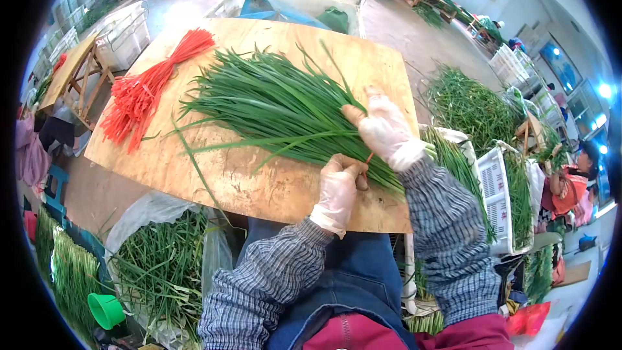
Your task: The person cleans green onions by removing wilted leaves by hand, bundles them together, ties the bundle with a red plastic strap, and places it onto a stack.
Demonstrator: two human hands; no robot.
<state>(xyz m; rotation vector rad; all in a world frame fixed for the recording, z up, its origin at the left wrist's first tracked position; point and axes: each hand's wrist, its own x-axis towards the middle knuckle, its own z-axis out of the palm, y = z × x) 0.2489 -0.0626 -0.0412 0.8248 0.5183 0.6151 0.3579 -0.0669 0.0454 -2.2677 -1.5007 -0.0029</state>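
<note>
A large bundle of garlic chives [278, 100] lies across the wooden board [129, 162], leaf ends to the left and pale stem ends to the right. My right hand [392, 133], in a thin clear glove, lies over the stem end and grips it, thumb towards the leaves; some fingers are hidden. Near the board's front edge my left hand [339, 188], also gloved, pinches a red tie [369, 157] at the bundle's near side. Part of the tie runs under my right hand. A stack of red ties [152, 87], gathered in the middle, rests at the board's left.
Below the board on the left is a plastic-lined heap of loose leaves [162, 259] beside a green bowl [106, 311]. White crates [495, 194] with chives stand right. More leaves [470, 104] lie on the floor behind them. A person [573, 185] sits far right.
</note>
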